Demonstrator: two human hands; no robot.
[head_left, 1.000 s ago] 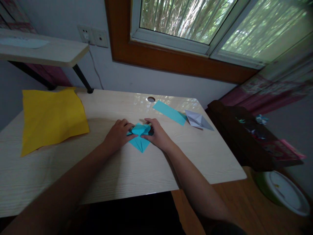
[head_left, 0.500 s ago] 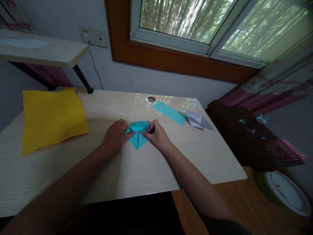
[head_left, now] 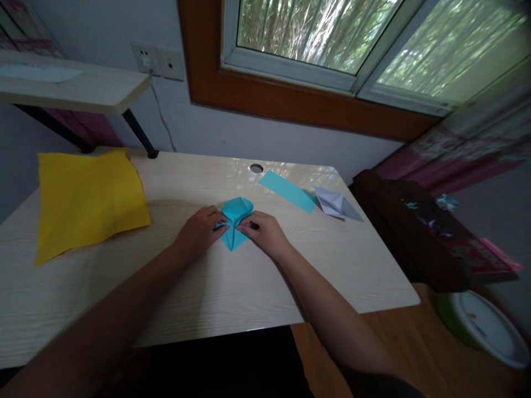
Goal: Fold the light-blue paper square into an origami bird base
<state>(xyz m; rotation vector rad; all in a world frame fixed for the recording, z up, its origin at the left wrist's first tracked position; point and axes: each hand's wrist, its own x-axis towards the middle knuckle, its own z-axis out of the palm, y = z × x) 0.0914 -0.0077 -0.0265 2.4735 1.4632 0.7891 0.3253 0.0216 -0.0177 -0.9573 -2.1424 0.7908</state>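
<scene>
Your left hand (head_left: 198, 231) and right hand (head_left: 265, 233) meet over the folded turquoise paper (head_left: 234, 220), which lies flat on the tabletop (head_left: 215, 287) near its middle, just on your side of the round cable hole (head_left: 256, 167). Take that paper as the landmark. It has a rounded, puffed upper part and a sharp point aimed back at you, with a crease running down its centre.

The fingers of your left hand are pressed together and pinch the paper's left edge, pinning that side against the wood so the sheet cannot slide. The fingers of your right hand close on the right edge at about the same height; the tips look pinched on a flap, though how tightly cannot be told from here. Holding both sides level like this keeps the centre crease straight and lets the upper part stand slightly open.

Beyond the paper and to its right lies a turquoise strip (head_left: 288, 190), and just past that a small white folded piece (head_left: 337, 204), both well apart from your hands. Far to the paper's left a large yellow sheet (head_left: 89, 199) rests flat, its near corner lying close to the tabletop's left edge.
</scene>
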